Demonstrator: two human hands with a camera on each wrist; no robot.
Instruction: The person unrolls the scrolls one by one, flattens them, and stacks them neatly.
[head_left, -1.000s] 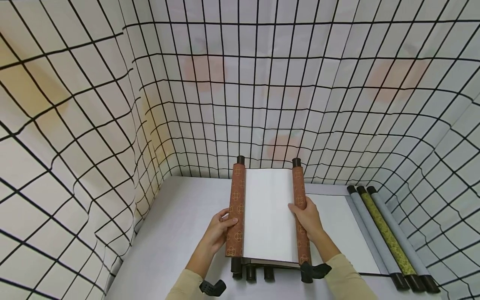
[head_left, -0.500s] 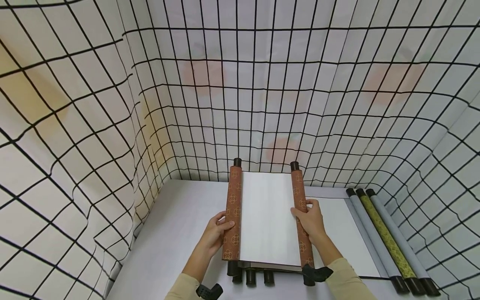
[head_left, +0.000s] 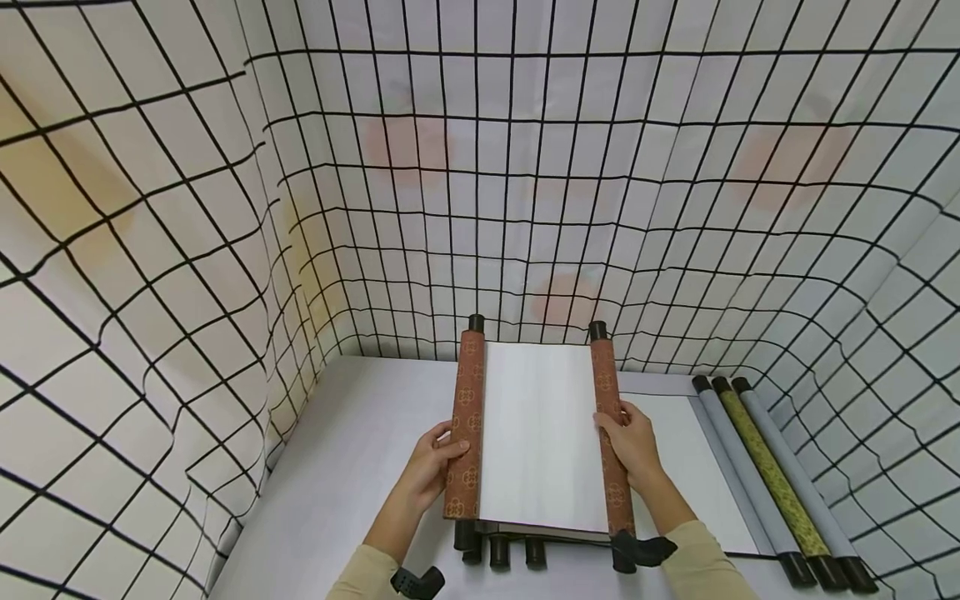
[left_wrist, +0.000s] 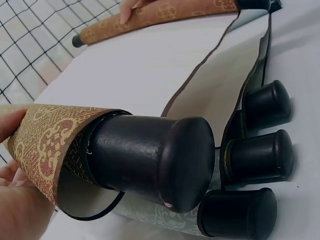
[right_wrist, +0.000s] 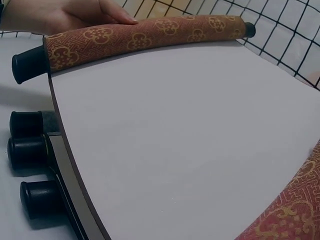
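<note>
A hanging scroll (head_left: 540, 433) with red-brown, gold-patterned cloth on its two rolls is held partly unrolled, white paper showing between them. My left hand (head_left: 429, 465) grips the left roll (head_left: 467, 417), thumb on top. On the other side my right hand (head_left: 633, 443) holds the right roll (head_left: 611, 433), its thumb lying over the cloth. In the left wrist view, the black end knob (left_wrist: 150, 155) of the left roll is close to the camera, and a cloth edge curls loosely beneath it. The right wrist view shows the left hand's fingers (right_wrist: 117, 12) behind the left roll.
Below the held scroll lie other rolls with black knobs (head_left: 499, 552). To the right, a pale sheet (head_left: 690, 467) lies spread beside grey rolls (head_left: 798, 467) and a yellow-green roll (head_left: 776, 467). Black wire grid (head_left: 525, 208) surrounds the white table (head_left: 337, 467).
My right hand and the right roll have moved to the right, so the white paper between the rolls is wider. The left hand keeps its grip, shifted only slightly left in view.
</note>
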